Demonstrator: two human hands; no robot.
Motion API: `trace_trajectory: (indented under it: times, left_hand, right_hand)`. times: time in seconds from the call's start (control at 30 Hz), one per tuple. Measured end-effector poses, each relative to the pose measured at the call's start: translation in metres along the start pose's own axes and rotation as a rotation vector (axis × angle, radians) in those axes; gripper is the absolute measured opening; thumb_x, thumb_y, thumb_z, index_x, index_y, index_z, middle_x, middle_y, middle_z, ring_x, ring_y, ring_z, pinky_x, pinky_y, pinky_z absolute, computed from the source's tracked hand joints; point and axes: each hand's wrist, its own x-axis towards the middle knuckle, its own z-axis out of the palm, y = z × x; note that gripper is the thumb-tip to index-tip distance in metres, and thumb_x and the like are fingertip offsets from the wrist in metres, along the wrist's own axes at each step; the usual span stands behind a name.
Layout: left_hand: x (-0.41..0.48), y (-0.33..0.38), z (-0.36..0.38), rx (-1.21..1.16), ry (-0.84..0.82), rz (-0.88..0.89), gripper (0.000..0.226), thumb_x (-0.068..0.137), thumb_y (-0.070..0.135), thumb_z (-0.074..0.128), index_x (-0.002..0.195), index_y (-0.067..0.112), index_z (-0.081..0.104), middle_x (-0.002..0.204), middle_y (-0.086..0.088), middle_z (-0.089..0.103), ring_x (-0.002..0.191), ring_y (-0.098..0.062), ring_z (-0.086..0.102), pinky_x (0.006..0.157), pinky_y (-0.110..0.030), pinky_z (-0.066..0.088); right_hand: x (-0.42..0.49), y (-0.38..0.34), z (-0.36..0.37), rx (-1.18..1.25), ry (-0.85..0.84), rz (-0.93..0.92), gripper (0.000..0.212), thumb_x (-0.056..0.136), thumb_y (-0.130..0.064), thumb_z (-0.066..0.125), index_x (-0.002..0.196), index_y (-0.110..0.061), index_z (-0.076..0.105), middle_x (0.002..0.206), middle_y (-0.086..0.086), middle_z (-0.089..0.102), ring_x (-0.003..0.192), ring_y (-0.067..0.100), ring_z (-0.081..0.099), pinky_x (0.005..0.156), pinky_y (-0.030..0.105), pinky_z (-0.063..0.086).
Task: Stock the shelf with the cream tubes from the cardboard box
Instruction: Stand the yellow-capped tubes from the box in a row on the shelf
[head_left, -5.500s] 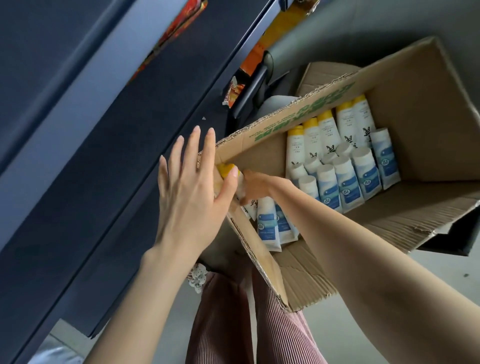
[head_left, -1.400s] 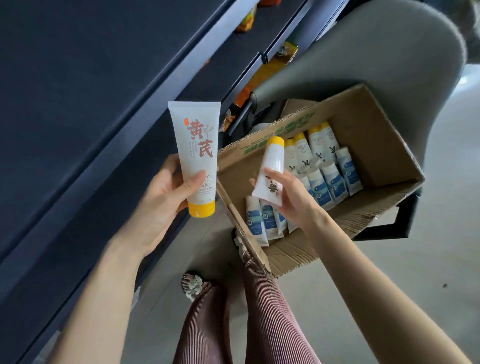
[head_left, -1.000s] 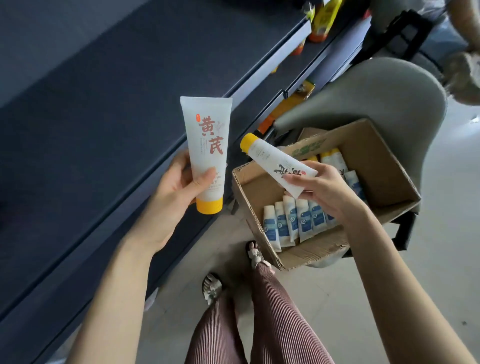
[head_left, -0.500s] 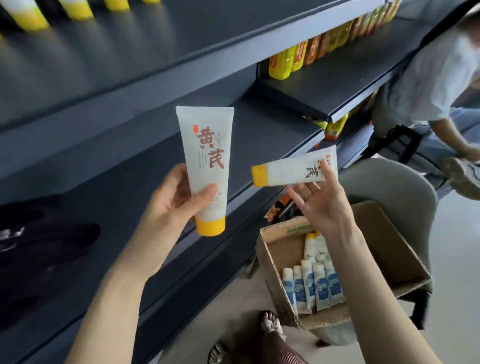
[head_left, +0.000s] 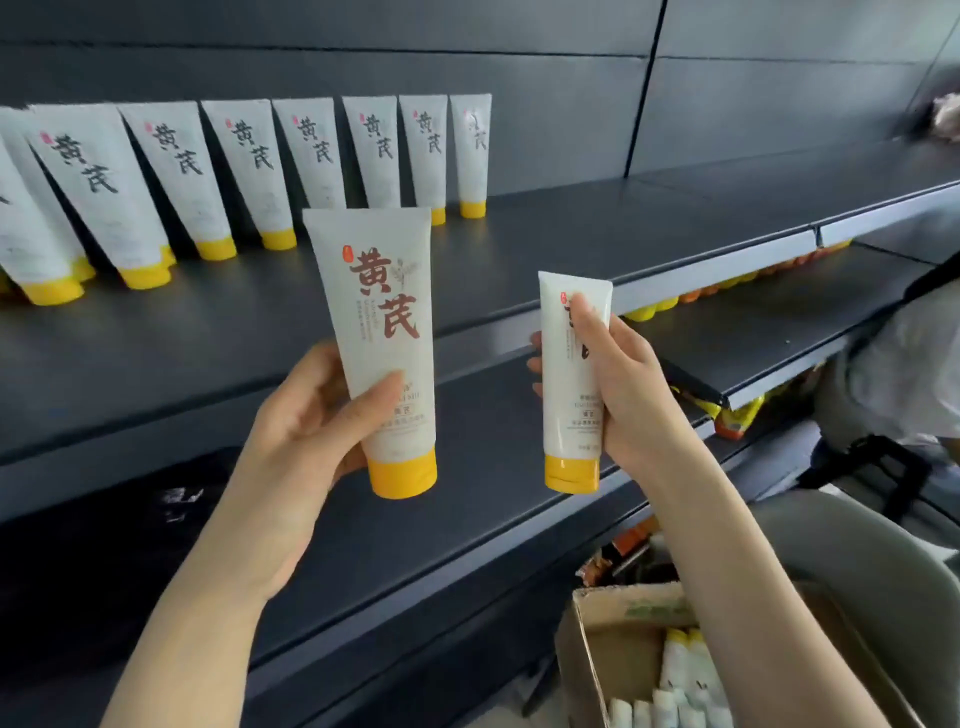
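The left hand (head_left: 311, 415) grips a smooth white cream tube (head_left: 384, 322) with a round yellow cap and red-brown characters 黄芪, and the right hand (head_left: 634, 395) grips a second tube (head_left: 569, 395), both cap-down before the dark matte shelf (head_left: 571, 234) carrying a row of tubes (head_left: 249, 171), above the cardboard box (head_left: 613, 639).

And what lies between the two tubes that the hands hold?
Nothing: in the head view the left tube and the right tube are apart; only dark shelf shows behind.
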Motion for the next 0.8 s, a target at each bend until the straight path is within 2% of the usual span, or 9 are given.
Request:
trace_trajectory:
  times: [0.13,0.3,0.4,0.47,0.57,0.7,0.73,0.8]
  left_hand:
    - [-0.006,0.027,-0.036,0.026,0.114,0.075,0.054,0.059,0.059,0.077,0.108,0.04,0.067,0.117,0.006,0.068,0.105,-0.02,0.066,0.073,-0.024,0.056]
    - [-0.009,0.046,-0.085,-0.038,0.295,0.153,0.031,0.079,0.033,0.061,0.109,0.034,0.068,0.116,0.001,0.068,0.106,-0.022,0.065,0.072,-0.029,0.058]
    - [-0.009,0.054,-0.11,-0.078,0.373,0.178,0.03,0.081,0.031,0.057,0.109,0.034,0.068,0.116,0.0,0.069,0.106,-0.02,0.065,0.07,-0.028,0.058]
    - [-0.012,0.058,-0.126,-0.075,0.414,0.186,0.034,0.08,0.032,0.059,0.113,0.032,0.065,0.118,0.0,0.067,0.109,-0.02,0.064,0.07,-0.027,0.058]
    - [-0.015,0.064,-0.148,-0.043,0.425,0.182,0.039,0.08,0.033,0.059,0.119,0.031,0.062,0.122,0.003,0.065,0.11,-0.018,0.063,0.069,-0.026,0.057]
    - [-0.014,0.07,-0.167,-0.026,0.419,0.156,0.042,0.081,0.031,0.058,0.123,0.028,0.059,0.122,0.004,0.065,0.11,-0.016,0.063,0.07,-0.027,0.057]
    - [-0.014,0.071,-0.17,-0.027,0.425,0.15,0.043,0.081,0.031,0.058,0.124,0.027,0.058,0.121,0.004,0.066,0.109,-0.016,0.063,0.07,-0.027,0.058]
    - [-0.013,0.073,-0.175,-0.013,0.441,0.138,0.044,0.08,0.032,0.058,0.124,0.026,0.058,0.12,0.004,0.066,0.108,-0.015,0.064,0.069,-0.028,0.057]
  right_hand:
    - [0.016,-0.021,0.037,-0.086,-0.159,-0.064,0.025,0.096,-0.039,0.049,0.105,-0.019,0.06,0.085,0.0,0.072,0.074,0.014,0.069,0.064,0.03,0.057]
    - [0.032,-0.036,0.088,-0.134,-0.247,-0.102,0.024,0.099,-0.039,0.043,0.112,-0.023,0.056,0.09,-0.003,0.072,0.084,0.016,0.071,0.07,0.036,0.059]
    - [0.039,-0.04,0.117,-0.18,-0.289,-0.165,0.021,0.099,-0.038,0.041,0.114,-0.03,0.054,0.096,-0.006,0.07,0.089,0.012,0.069,0.067,0.031,0.057]
    - [0.043,-0.043,0.136,-0.171,-0.314,-0.208,0.02,0.1,-0.035,0.041,0.115,-0.032,0.053,0.106,-0.004,0.067,0.096,0.011,0.066,0.073,0.027,0.057]
    - [0.052,-0.046,0.16,-0.174,-0.324,-0.275,0.023,0.1,-0.029,0.041,0.116,-0.019,0.055,0.107,0.003,0.063,0.097,0.014,0.062,0.085,0.032,0.054]
    - [0.072,-0.044,0.185,-0.218,-0.333,-0.299,0.035,0.099,-0.023,0.046,0.111,0.009,0.045,0.098,0.023,0.053,0.086,0.029,0.048,0.087,0.045,0.045]
    - [0.078,-0.044,0.192,-0.227,-0.335,-0.292,0.037,0.099,-0.023,0.048,0.109,0.012,0.043,0.095,0.022,0.052,0.084,0.031,0.044,0.086,0.047,0.044]
    - [0.089,-0.041,0.204,-0.238,-0.361,-0.293,0.03,0.098,-0.021,0.049,0.102,0.009,0.048,0.092,0.011,0.052,0.085,0.024,0.048,0.083,0.042,0.044]
